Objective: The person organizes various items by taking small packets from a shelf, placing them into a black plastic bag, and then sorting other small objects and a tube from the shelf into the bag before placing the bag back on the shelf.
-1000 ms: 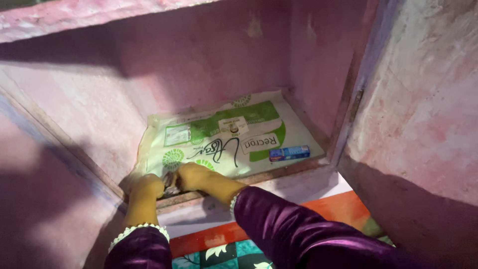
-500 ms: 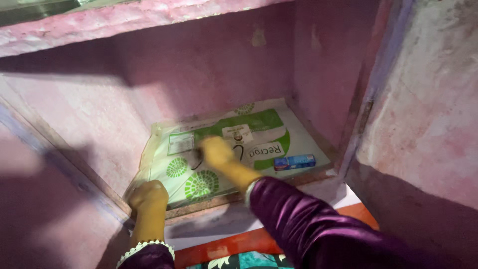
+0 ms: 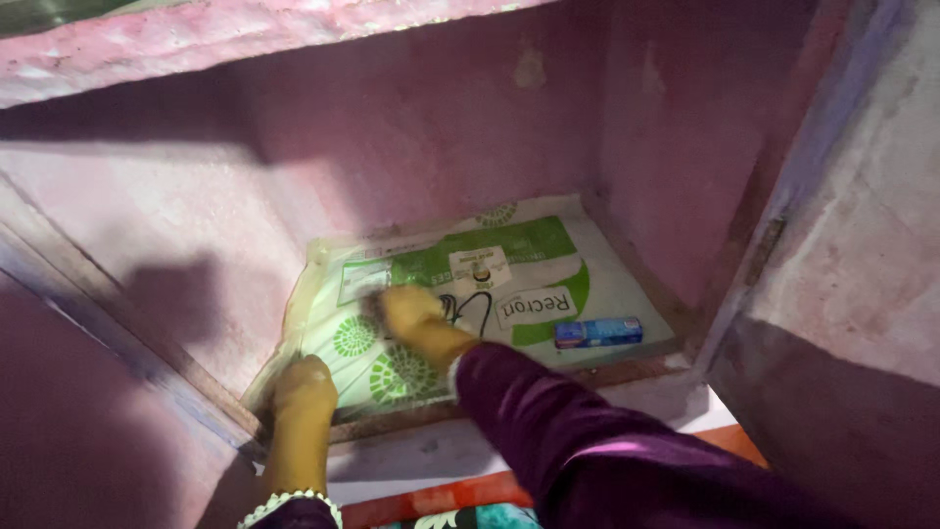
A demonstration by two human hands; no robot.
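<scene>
A green and white printed plastic sheet (image 3: pixel 529 284) lies flat as a liner on the floor of a pink wall niche. My left hand (image 3: pixel 304 392) rests on the sheet's front left corner with its fingers curled under and hidden. My right hand (image 3: pixel 416 315), in a purple sleeve, reaches further in and lies on the middle of the sheet, palm down, holding nothing. A small blue tube-shaped pack (image 3: pixel 598 332) lies on the sheet near its front right corner, apart from both hands.
The niche has rough pink walls (image 3: pixel 411 147) at the back and both sides and a pink slab (image 3: pixel 245 39) overhead. A pale ledge (image 3: pixel 646 402) runs along its front. Orange and patterned cloth (image 3: pixel 431 495) shows below the ledge.
My right hand has moved from the front left corner inward to the middle of the sheet. The left hand has stayed at the corner. The camera has tilted slightly.
</scene>
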